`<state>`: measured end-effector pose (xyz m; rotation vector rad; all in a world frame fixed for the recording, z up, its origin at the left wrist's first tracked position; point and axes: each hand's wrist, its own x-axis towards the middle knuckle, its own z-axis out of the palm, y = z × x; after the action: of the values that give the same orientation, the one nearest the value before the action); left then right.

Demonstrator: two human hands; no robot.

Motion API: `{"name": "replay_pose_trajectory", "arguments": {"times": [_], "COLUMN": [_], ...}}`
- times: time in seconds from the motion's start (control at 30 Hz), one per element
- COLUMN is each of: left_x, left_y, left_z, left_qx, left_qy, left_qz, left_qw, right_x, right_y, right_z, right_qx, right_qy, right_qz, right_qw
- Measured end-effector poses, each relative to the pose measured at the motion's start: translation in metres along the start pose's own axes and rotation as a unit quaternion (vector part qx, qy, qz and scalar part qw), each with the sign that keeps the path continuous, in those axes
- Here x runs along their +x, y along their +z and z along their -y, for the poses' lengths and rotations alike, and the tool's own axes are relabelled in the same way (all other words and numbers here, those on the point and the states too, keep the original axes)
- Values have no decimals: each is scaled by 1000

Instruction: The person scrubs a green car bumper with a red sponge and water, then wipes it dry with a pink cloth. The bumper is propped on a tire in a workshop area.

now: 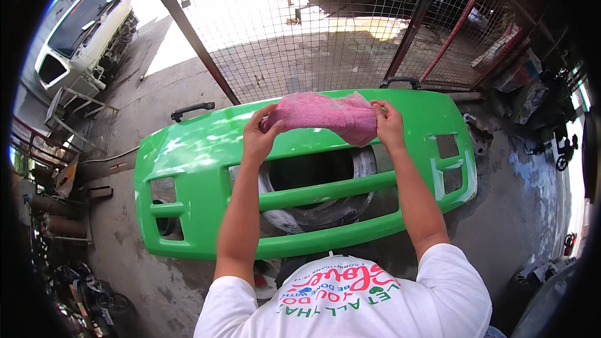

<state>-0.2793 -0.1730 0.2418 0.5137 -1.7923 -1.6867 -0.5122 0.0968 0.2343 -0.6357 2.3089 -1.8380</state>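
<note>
A pink terry towel (325,114) is stretched between my two hands, above the far part of a glossy green vehicle bumper (188,213). My left hand (260,133) pinches the towel's left end, and my right hand (389,124) grips its right end. The towel looks folded and sags a little at the right. Rectangular openings pierce the bumper at both ends, with long slots in its middle. Beneath it, a grey-smeared tire (366,169) shows through the middle openings. Black brackets (193,111) stick up from the bumper's far edge.
Behind the bumper stands a wire mesh fence (313,56) with rusty posts. A white truck cab (84,31) is parked at the far left. Metal cylinders (62,216) and clutter line the left side. More parts lie along the right, including a grey metal piece (479,134) beside the bumper.
</note>
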Motion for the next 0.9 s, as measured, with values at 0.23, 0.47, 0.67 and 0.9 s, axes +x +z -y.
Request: {"name": "replay_pose_trajectory", "arguments": {"times": [0.23, 0.47, 0.67, 0.9], "left_x": [12, -135, -203, -305], "left_y": [0, 41, -24, -115], "left_z": [84, 175, 134, 165], "left_qx": [351, 251, 125, -10], "left_qy": [-31, -135, -160, -274], "left_qz": [39, 154, -13, -108], "left_qw": [935, 946, 979, 956], "right_x": [48, 57, 119, 145], "right_y": [-42, 13, 130, 293], "right_z": [-107, -231, -222, -230], "right_qx": [-224, -352, -520, -589], "right_qy": [86, 136, 353, 54], "right_qz": [-14, 23, 39, 93], "right_qw": [971, 926, 776, 801]}}
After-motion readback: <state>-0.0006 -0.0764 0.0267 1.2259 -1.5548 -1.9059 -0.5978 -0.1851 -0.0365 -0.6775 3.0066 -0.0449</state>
